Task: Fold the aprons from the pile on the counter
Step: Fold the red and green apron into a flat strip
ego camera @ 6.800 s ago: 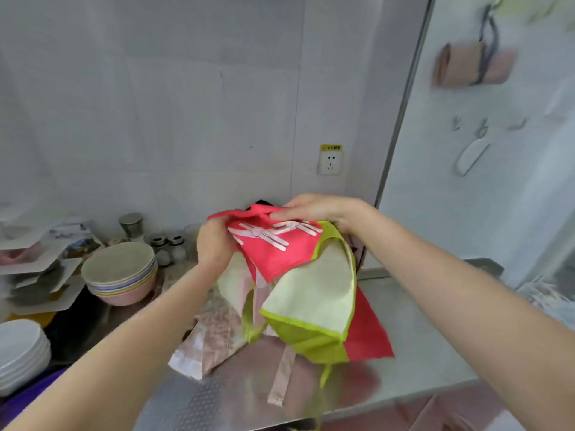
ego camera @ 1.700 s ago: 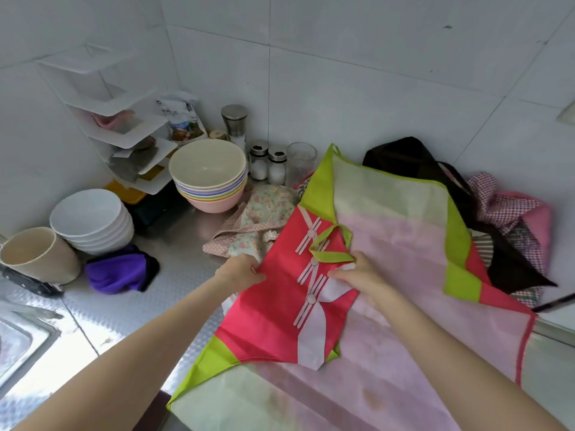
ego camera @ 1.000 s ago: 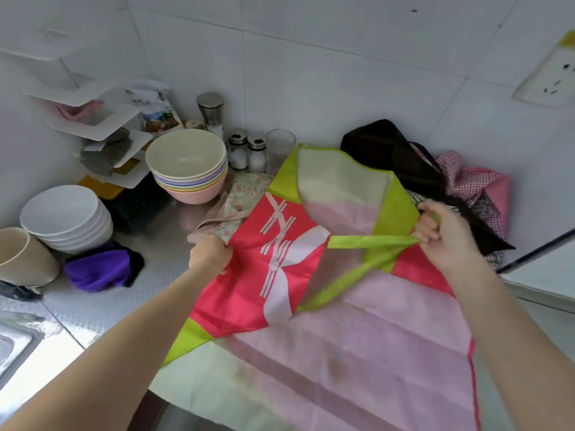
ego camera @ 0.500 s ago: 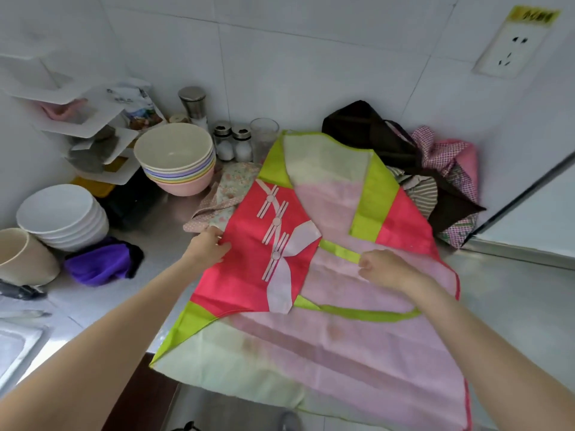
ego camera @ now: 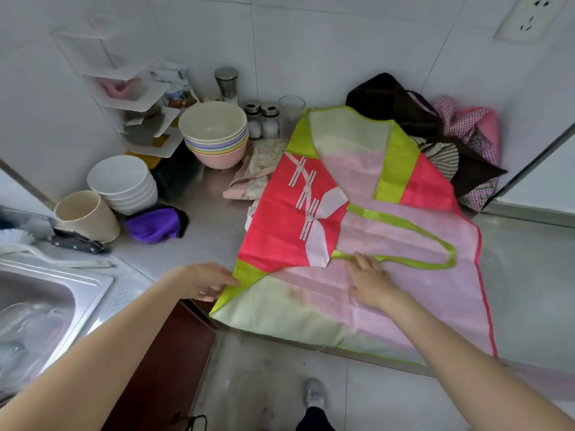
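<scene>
My left hand (ego camera: 205, 284) has slid down to pinch the apron (ego camera: 389, 244) (spread on the counter (ego camera: 529, 262)) at seven o'clock, right hand (ego camera: 368, 279) flat; next, fold it across.

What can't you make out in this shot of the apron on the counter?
- Left hand fingertips: head view, hidden under the apron edge.
- Apron pile: its near side is covered by the spread apron.
- Sink: cut off by the left edge.
</scene>
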### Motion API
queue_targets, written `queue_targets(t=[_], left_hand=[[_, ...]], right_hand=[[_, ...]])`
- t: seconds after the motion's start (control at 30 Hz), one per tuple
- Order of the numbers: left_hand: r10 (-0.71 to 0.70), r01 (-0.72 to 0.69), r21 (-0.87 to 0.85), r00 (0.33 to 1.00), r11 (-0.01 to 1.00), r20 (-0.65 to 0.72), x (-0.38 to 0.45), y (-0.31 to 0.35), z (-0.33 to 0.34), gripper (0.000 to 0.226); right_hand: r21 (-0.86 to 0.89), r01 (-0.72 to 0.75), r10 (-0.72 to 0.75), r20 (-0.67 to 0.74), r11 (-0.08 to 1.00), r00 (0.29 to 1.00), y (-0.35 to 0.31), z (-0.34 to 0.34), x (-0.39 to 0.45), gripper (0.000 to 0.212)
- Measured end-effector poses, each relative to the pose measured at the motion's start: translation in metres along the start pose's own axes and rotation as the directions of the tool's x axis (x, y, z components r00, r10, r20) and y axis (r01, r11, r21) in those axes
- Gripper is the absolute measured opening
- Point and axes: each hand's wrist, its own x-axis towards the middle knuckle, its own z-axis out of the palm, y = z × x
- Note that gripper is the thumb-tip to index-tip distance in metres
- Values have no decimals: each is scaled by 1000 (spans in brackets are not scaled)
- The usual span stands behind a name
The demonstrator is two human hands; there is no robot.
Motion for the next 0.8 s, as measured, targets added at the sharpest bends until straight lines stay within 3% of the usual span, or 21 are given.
queue_targets(t=[0.1, 0.17, 0.23, 0.27, 0.33, 0.4, 0.5, 0.57, 0.63, 0.73, 0.8], left_hand=[[-90, 86, 49, 992, 995, 85, -8, -14, 1, 20], [-78, 89, -87, 989, 992, 123, -10, -16, 6, 23], [-10, 46, -210, 986, 977, 168, -18, -9, 16, 18], [42, 10, -252, 979, 968, 200, -23, -2, 21, 16], [169, -65, -356, 948, 932, 270, -35, 20, 31, 17], [283, -125, -463, 914, 877, 290, -45, 42, 36, 24], [404, -207, -601, 890, 772, 212, -55, 69, 36, 27], [459, -249, -680, 877, 690, 145, -57, 82, 35, 26], [480, -275, -727, 873, 629, 85, -56, 89, 34, 28], [459, -263, -782, 888, 564, 33, -50, 94, 35, 26], [449, -254, -807, 894, 533, 15, -45, 96, 37, 25]], right_hand=[[42, -20, 27, -188, 999, 982, -24, 13, -18, 57], [62, 203, -167, -365, 977, 916, -49, 26, -36, 58], [69, 391, -340, -371, 918, 864, -78, 35, -62, 75], [81, 406, -358, -338, 910, 870, -92, 37, -71, 89], [121, 359, -311, -298, 925, 902, -113, 37, -83, 108], [158, 274, -192, -398, 949, 897, -126, 36, -87, 106], [302, 89, 131, -634, 949, 762, -115, 28, -84, 59], [348, -47, 244, -548, 936, 800, -92, 16, -89, 36], [302, -148, 272, -426, 942, 863, -64, 9, -95, 29], [167, -234, 281, -375, 958, 884, -24, -1, -107, 23], [183, -266, 311, -297, 947, 903, 6, -17, -110, 17]])
